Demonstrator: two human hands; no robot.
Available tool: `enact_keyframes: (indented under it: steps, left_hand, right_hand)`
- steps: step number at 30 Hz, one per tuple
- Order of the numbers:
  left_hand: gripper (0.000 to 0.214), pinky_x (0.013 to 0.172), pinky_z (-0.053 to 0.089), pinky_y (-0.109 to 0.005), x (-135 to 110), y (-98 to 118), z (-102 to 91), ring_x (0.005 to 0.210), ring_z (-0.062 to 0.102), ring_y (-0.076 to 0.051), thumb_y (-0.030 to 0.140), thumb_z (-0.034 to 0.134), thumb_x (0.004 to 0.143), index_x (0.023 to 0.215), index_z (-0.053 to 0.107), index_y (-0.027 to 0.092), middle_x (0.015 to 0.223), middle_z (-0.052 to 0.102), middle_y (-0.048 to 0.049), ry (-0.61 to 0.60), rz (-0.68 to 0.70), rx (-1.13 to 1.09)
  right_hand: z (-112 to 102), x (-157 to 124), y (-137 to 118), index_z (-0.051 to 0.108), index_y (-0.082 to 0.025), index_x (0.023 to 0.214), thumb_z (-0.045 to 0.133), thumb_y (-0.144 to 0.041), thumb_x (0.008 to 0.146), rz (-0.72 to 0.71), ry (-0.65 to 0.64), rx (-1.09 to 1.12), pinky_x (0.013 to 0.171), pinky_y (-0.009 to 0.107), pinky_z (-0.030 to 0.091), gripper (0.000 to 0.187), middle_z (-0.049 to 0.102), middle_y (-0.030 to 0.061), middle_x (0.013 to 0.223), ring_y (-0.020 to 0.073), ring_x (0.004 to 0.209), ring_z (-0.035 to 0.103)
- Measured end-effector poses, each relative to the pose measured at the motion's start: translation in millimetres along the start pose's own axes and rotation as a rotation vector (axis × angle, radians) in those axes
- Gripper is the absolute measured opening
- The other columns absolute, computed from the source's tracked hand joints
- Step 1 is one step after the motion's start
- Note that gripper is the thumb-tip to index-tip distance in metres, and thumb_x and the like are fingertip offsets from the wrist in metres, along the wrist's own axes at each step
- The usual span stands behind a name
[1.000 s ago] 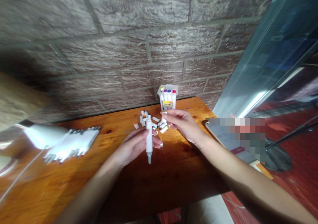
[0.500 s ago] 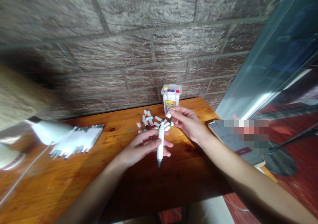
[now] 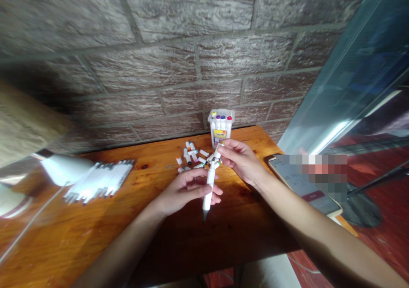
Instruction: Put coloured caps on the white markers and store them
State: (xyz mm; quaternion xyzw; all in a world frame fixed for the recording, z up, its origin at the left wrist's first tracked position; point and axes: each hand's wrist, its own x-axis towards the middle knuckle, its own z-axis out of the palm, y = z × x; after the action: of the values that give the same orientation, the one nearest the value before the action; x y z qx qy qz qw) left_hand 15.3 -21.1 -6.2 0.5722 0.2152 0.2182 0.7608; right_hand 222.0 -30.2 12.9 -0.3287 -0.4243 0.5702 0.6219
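Observation:
A white marker [image 3: 209, 188] with a dark lower tip is gripped between the thumb and fingers of my left hand [image 3: 188, 191]. It stands nearly upright, its uncapped upper end leaning a little to the right. My right hand [image 3: 239, 158] pinches a white marker cap [image 3: 218, 150] just above that upper end; whether the two touch I cannot tell. Behind the hands, several loose caps [image 3: 192, 152] lie scattered on the wooden table [image 3: 153, 156]. Past them stands a clear plastic case [image 3: 220, 128] with markers upright in it, their yellow, purple, blue and red caps showing.
At the left lies a row of uncapped white markers [image 3: 99, 180] beside a white lamp [image 3: 64, 166] with a cable. A phone [image 3: 300, 185] rests at the table's right edge, partly pixelated. The stone wall [image 3: 179, 66] rises directly behind the table.
The marker in my left hand has tilted to the right at its top. My right hand has brought the cap down closer to the marker's upper end.

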Motion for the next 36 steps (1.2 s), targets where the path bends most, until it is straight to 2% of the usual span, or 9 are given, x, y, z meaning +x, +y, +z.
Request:
enact_keyframes:
  steps: [6,18,25,31,36]
  left_hand:
    - [0.025,0.075,0.063,-0.031,-0.4,2.5,2.3,0.081,0.078,-0.022,0.025,0.075,0.087,0.105,0.063,0.013,0.097,0.079,-0.0108,0.003,-0.033,-0.010]
    - [0.029,0.069,0.062,-0.030,-0.1,5.1,3.8,0.074,0.077,-0.020,0.027,0.081,0.081,0.100,0.064,0.013,0.091,0.079,-0.0093,0.062,-0.025,-0.015]
    - [0.032,0.070,0.062,-0.033,1.6,4.2,4.1,0.073,0.076,-0.021,0.028,0.083,0.078,0.100,0.064,0.014,0.087,0.077,-0.0069,0.140,-0.018,0.043]
    - [0.029,0.072,0.061,-0.029,1.3,6.8,6.0,0.073,0.075,-0.017,0.031,0.077,0.084,0.104,0.068,0.013,0.094,0.077,-0.0088,0.105,0.029,0.083]
    - [0.030,0.072,0.058,-0.028,2.2,7.4,2.9,0.075,0.074,-0.017,0.033,0.072,0.088,0.109,0.070,0.011,0.098,0.077,-0.0119,0.099,0.058,0.113]
  right_hand:
    - [3.1,-1.3,0.6,0.067,-0.015,0.075,0.091,-0.038,0.065,-0.007,0.003,0.023,0.047,0.022,0.022,0.034,0.059,-0.0049,0.060,0.0037,0.049,0.037]
    - [2.6,-4.1,8.1,0.071,-0.018,0.082,0.090,-0.033,0.067,0.012,-0.058,-0.065,0.047,0.020,0.029,0.028,0.065,-0.0033,0.068,0.0054,0.052,0.044]
    - [0.8,-5.5,8.8,0.075,-0.018,0.081,0.086,-0.035,0.073,0.022,-0.192,-0.146,0.051,0.022,0.035,0.021,0.065,-0.0019,0.066,0.0076,0.055,0.049]
    - [-1.4,-5.8,6.9,0.076,-0.018,0.081,0.086,-0.036,0.073,0.043,-0.222,-0.141,0.052,0.022,0.036,0.022,0.066,-0.0006,0.068,0.0081,0.056,0.050]
    - [-1.6,-5.5,4.0,0.080,-0.018,0.087,0.083,-0.037,0.076,0.053,-0.211,-0.105,0.050,0.023,0.032,0.023,0.068,0.0016,0.071,0.0071,0.055,0.045]
